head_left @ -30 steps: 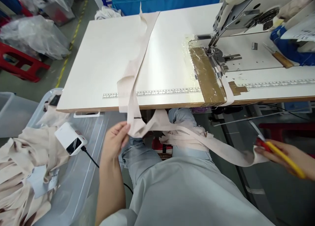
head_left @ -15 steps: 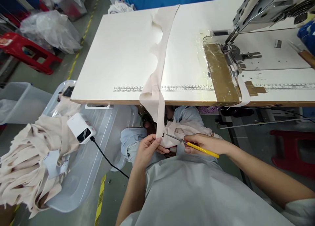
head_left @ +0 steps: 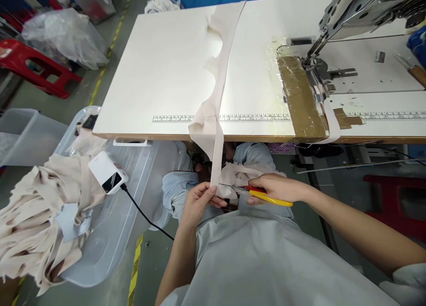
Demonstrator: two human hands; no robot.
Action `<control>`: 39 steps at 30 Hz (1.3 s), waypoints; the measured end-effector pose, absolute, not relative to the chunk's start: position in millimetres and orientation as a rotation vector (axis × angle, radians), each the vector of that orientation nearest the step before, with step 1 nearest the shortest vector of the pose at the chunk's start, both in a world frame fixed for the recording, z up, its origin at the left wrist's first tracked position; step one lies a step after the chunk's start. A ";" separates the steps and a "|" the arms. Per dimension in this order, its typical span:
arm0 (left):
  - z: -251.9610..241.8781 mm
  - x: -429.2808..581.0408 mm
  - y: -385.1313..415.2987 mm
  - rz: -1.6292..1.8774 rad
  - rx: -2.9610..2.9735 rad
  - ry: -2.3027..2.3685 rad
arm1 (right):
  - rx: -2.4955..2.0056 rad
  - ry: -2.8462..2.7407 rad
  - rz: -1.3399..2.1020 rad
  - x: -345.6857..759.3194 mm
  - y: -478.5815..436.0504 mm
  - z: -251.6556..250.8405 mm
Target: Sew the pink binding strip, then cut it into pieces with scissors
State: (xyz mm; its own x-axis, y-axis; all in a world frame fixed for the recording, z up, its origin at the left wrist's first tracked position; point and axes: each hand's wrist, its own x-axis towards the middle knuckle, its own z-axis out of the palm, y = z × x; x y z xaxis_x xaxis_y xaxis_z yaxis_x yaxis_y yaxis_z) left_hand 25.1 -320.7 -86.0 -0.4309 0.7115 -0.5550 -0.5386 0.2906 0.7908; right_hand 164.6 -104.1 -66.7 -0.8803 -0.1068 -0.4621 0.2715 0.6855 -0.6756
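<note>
A pale pink fabric strip with a wavy left edge lies across the white table and hangs over its front edge. Its lower end is pinched between the thumb and fingers of my left hand. My right hand is closed around scissors with yellow and red handles. The blades point left at the fabric beside my left fingertips; their tips are hard to make out. More pink fabric lies bunched on my lap, behind the scissors.
A sewing machine stands on the right of the white table. At left, a clear plastic bin holds piled fabric strips and a white device with a black cable. Red stools stand on both sides.
The scissors have turned slightly in my right hand, and the red handle now shows with the yellow one. My left hand keeps its pinch on the strip. The whole view has shifted slightly.
</note>
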 end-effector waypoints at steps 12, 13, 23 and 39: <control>-91.5 27.4 -320.2 1.388 0.233 1.477 | 0.173 2.694 -0.815 159.6 -116.3 -71.0; -91.9 27.4 -320.1 1.390 0.234 1.477 | 0.183 2.697 -0.821 160.2 -116.9 -71.4; -92.2 25.5 -318.1 1.366 0.258 1.467 | 0.158 2.709 -0.725 157.1 -120.1 -69.8; -96.5 -22.6 -278.5 1.375 0.996 2.451 | 0.418 2.732 -1.124 189.8 -121.2 -87.2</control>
